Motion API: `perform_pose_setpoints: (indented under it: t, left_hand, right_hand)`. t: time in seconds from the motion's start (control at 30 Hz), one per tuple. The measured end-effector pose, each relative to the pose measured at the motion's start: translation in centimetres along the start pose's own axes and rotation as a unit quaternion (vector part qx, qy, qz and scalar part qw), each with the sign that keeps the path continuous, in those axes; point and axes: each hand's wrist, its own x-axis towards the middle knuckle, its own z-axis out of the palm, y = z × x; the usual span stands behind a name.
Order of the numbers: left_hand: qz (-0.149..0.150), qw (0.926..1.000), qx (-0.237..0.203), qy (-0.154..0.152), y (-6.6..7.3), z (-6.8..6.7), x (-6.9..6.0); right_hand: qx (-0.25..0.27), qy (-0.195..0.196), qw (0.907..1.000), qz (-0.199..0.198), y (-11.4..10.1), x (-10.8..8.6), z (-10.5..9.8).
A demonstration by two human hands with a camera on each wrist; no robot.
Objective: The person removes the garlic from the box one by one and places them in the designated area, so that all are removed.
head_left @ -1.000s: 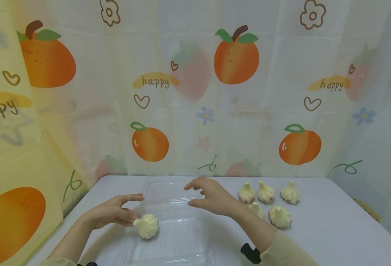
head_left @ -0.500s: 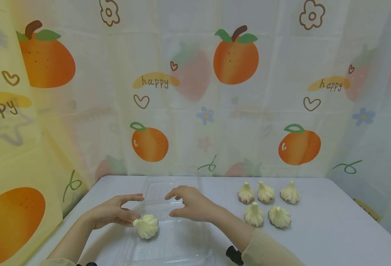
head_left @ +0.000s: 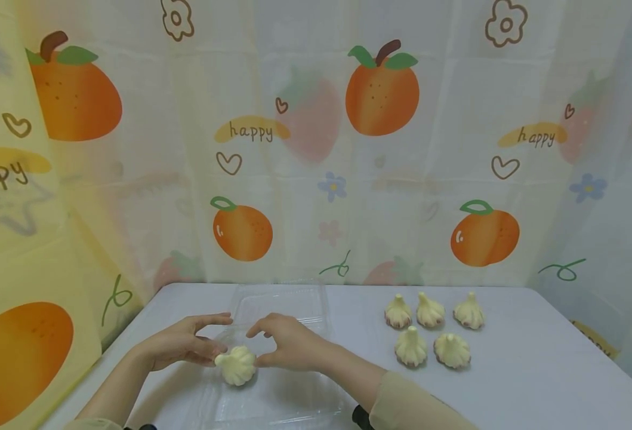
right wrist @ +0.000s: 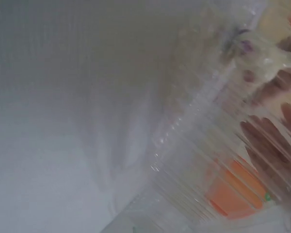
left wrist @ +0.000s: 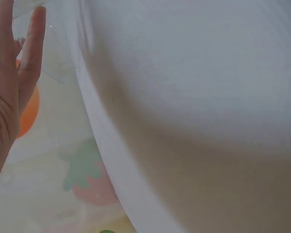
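Note:
A pale garlic bulb (head_left: pixel 237 366) lies in the near half of a clear plastic clamshell box (head_left: pixel 289 403), its stem toward the left. My left hand (head_left: pixel 184 343) is at the box's left side, thumb close to the stem; whether it touches is unclear. Its fingers (left wrist: pixel 35 43) are extended in the left wrist view. From the right, my right hand (head_left: pixel 289 346) reaches over the box with bent, spread fingers, thumb tip at the bulb's right edge. Through the plastic, the right wrist view shows the bulb (right wrist: pixel 262 58) and blurred fingers (right wrist: pixel 266 141).
Several more garlic bulbs (head_left: pixel 412 346) stand on the white table (head_left: pixel 530 370) to the right of the box. The box's lid (head_left: pixel 280 301) lies folded back toward the rear. A fruit-print curtain (head_left: pixel 316 227) hangs behind the table's far edge.
My right hand has moved left and toward me across the box, to the garlic bulb's right side. The left hand and the bulb have stayed in place.

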Motion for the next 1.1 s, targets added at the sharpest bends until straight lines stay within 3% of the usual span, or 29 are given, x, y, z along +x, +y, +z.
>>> perform_pose_setpoints:
  t: [0.73,1.1]
  left_hand:
    - [0.002,1.0,-0.002,0.003,0.2,0.4,-0.2]
    - [0.002,1.0,-0.004,0.005,0.2,0.4,-0.3]
  right_hand:
    - [-0.058,0.012,0.9982,-0.006,-0.2,0.5,2.8]
    - [-0.07,-0.011,0.9974,-0.015,0.0,0.5,3.2]
